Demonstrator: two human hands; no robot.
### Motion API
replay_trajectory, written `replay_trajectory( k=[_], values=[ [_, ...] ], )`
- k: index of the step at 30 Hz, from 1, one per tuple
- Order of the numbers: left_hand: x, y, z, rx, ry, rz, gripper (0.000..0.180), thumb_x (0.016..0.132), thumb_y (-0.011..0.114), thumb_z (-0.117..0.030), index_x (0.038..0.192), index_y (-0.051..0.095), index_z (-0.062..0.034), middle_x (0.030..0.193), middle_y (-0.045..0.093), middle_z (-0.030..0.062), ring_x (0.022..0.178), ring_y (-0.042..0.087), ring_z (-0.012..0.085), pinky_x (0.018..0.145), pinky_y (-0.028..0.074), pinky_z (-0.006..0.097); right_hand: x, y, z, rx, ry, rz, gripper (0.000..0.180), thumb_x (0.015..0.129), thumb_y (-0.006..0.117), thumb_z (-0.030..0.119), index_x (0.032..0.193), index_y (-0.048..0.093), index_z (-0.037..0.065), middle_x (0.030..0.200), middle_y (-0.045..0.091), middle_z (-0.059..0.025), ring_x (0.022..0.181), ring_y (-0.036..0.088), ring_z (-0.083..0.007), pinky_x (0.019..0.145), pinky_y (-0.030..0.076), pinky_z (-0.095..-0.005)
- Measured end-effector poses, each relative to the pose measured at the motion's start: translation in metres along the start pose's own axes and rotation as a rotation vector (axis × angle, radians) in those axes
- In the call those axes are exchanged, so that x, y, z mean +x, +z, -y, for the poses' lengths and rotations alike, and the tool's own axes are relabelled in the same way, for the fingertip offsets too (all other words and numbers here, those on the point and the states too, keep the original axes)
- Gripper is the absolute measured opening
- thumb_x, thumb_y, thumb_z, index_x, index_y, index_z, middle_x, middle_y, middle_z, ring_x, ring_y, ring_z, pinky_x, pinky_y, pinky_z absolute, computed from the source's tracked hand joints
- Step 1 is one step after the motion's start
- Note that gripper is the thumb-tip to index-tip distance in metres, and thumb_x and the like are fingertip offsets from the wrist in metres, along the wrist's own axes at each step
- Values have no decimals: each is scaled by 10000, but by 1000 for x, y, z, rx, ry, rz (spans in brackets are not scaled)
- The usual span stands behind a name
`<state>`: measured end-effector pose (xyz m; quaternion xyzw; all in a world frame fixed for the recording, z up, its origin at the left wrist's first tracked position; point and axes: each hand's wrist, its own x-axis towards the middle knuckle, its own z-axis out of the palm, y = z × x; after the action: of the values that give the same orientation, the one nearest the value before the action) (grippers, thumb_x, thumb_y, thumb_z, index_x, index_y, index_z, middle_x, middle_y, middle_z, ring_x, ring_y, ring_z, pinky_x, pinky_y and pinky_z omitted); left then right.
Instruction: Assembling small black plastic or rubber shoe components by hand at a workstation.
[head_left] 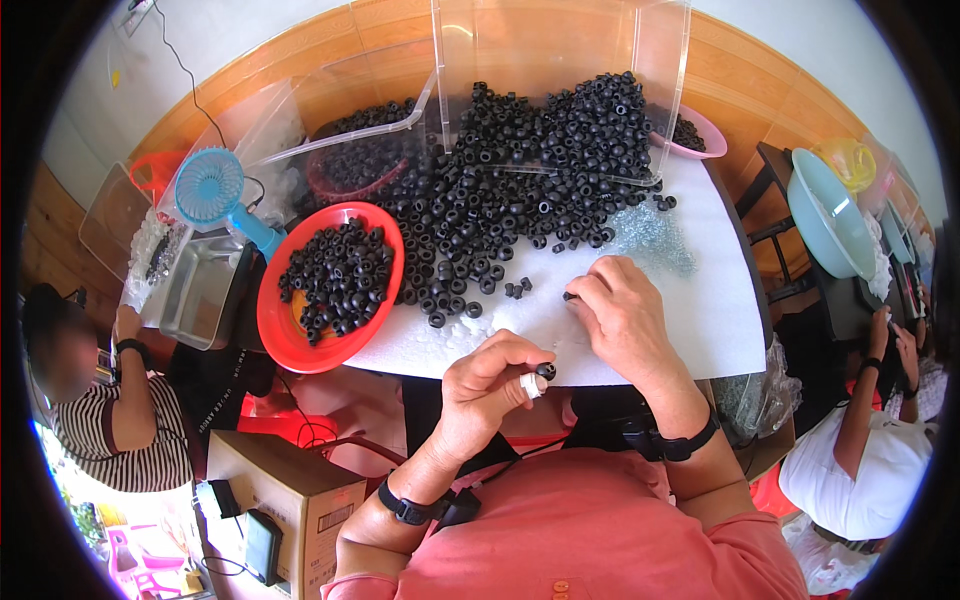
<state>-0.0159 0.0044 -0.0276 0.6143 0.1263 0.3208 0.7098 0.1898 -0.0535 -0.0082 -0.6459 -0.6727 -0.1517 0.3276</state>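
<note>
"Coral-pink shirt cloth [600,530] lies nearest the camera, at six o'clock. What is gripped just beyond it?"

"Left hand [485,388]: thumb and forefinger pressed together on a small glossy black hollow part [546,371], with a white wrap [533,386] around one digit (the thumb, I think). Right hand [622,315], at two o'clock from it: fingertips pinched on a small dark piece [568,296], mostly hidden."

"How would the black part handle?"

"Light and fairly stiff, I'd judge, probably moulded plastic or rubber, so unlikely to break. Its smooth, rounded outside could roll or slip. I'd take the outer wall between thumb and forefinger, leaving the hole uncovered."

"And around the hands?"

"Measured from between them: similar black parts in a big loose heap [540,205] at twelve on the white tabletop [715,320], in and before a clear rectangular plastic bin [560,40]. Between nine and ten, a red round plastic bowl [268,325] holds more. Between one and two lies a scatter of tiny clear bluish pieces [650,240]; at ten stands a pale-blue handheld fan [210,187]."
</note>
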Motion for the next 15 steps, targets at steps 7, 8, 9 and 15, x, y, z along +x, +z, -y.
replay_trajectory(
  k=[7,8,9,15],
  values=[
    [0,1,0,10,12,1,223,906,659,18,1129,672,9,1062,592,56,832,587,85,670,517,205,-3,3,-4,-17,-7,21,192,716,758,66,852,623,74,908,534,-75,888,568,-283,717,474,-401],
    [0,1,0,10,9,-5,223,903,660,23,1125,673,11,1058,592,56,828,587,84,669,517,205,-3,3,-5,-18,-5,20,192,716,758,66,852,623,74,908,534,-75,888,568,-283,717,474,-401],
    [0,2,-1,11,6,-11,223,899,661,28,1121,674,12,1054,591,56,825,587,84,667,517,205,-3,3,-4,-17,-9,16,192,715,759,65,849,621,74,905,533,-73,885,569,-283,713,473,-400],
    [1,3,-1,44,7,-18,225,889,664,40,1113,673,20,1024,584,49,817,586,83,664,516,204,-4,4,-5,-24,-10,6,183,717,755,67,839,619,74,896,531,-74,873,567,-283,709,473,-397]
  ],
)
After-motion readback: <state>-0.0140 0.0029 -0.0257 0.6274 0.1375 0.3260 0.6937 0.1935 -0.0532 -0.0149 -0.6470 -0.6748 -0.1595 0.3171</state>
